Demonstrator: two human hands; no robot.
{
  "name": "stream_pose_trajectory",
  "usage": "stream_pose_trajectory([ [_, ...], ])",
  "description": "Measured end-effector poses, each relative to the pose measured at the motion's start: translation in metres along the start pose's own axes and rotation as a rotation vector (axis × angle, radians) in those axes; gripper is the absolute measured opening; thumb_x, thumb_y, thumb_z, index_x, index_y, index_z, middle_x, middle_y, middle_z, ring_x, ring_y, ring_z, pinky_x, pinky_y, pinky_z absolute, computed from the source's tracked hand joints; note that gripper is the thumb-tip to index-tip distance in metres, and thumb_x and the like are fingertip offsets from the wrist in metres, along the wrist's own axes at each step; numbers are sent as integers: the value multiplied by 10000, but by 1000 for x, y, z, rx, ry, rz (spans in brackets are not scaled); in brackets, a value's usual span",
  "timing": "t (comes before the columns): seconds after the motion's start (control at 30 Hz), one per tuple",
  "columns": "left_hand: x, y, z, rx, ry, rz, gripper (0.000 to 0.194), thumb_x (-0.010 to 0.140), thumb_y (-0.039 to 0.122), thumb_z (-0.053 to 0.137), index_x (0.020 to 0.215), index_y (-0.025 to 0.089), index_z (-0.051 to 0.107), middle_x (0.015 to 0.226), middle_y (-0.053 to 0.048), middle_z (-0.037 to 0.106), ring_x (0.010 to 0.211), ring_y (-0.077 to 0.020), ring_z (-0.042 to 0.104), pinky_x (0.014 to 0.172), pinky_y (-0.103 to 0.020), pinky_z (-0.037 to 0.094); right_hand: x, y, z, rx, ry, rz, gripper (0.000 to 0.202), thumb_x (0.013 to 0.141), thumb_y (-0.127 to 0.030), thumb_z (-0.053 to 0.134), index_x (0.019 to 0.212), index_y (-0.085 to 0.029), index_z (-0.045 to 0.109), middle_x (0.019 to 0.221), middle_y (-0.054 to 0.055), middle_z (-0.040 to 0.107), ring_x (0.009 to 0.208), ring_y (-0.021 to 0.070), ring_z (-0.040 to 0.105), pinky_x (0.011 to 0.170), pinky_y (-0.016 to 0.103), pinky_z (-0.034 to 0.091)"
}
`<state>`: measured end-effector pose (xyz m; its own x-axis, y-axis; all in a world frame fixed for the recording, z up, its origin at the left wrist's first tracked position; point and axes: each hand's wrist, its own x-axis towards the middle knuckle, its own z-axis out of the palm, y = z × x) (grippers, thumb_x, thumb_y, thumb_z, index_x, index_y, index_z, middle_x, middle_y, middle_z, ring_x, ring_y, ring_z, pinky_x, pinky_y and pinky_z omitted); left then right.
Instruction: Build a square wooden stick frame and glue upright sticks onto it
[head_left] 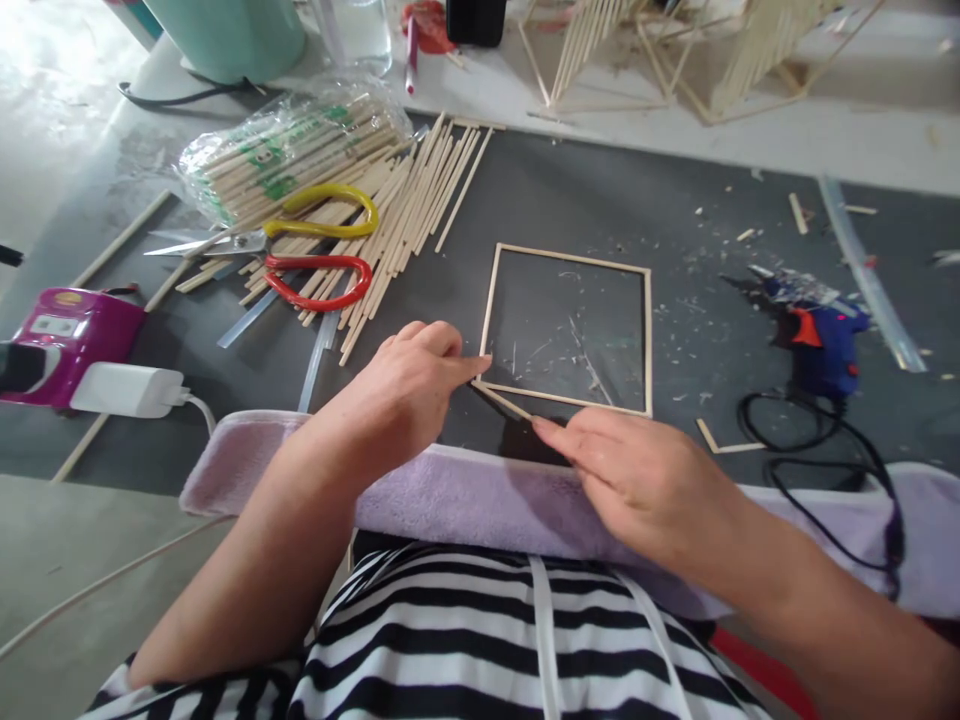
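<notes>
A square frame of thin wooden sticks [574, 257] lies flat on the dark mat. My left hand [421, 378] is at its near left corner, index finger stretched onto the corner and the other fingers curled. Between thumb and fingers, my right hand [630, 470] pinches a loose thin stick [504, 402], whose far end meets that same corner. This stick slants toward me, just below the frame's near side. Bits of dried glue lie inside the frame.
Scissors [319, 282] rest on a pile of sticks [427, 190] at the left, by a plastic bag of sticks [292, 150]. A blue glue gun [825, 345] with a coiled cable lies right. A pink power adapter [75, 330] sits far left; stick structures [675, 60] stand behind. A purple cloth [465, 500] lines the front edge.
</notes>
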<state>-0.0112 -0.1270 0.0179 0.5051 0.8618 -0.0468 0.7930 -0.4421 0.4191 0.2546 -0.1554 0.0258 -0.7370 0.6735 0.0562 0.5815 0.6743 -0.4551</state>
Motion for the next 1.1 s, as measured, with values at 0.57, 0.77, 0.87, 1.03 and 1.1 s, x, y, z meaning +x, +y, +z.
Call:
stream_pose_trajectory([
  [0.57,1,-6,1,-41,-14,-32,648,775,1,420,1337,207,669,1140,-97,650,1004,-191,600,969,-367,492,-15,-21,-2,1183,-399,608,400,991,-363,536,1330,-203,676,732,0,619,432,25,392,385,155,297],
  [0.77,-4,2,-10,-424,185,-264,330,950,247,496,1163,206,745,975,-35,739,867,-141,670,807,-255,537,-26,1,0,1326,-133,761,456,895,-453,680,1240,-157,712,692,15,627,416,23,371,378,164,231],
  [0.87,-6,12,-12,-580,165,-213,263,937,330,575,1079,214,764,942,-25,737,842,-132,669,765,-235,528,-27,6,4,1352,-92,764,429,902,-427,687,1237,-160,705,699,12,631,428,21,365,387,162,213],
  [1.03,-6,32,-11,-579,53,-122,122,838,249,693,927,206,765,876,4,720,777,-106,649,738,-207,511,-27,3,6,1370,-116,721,410,916,-433,671,1239,-182,703,702,-4,630,422,12,355,391,160,195],
  [1.1,-7,36,-12,-533,28,-147,121,876,223,634,843,203,748,815,17,720,746,-101,648,725,-199,505,-27,2,6,1353,-143,694,415,914,-442,668,1237,-185,710,690,-13,619,418,12,332,383,163,184],
])
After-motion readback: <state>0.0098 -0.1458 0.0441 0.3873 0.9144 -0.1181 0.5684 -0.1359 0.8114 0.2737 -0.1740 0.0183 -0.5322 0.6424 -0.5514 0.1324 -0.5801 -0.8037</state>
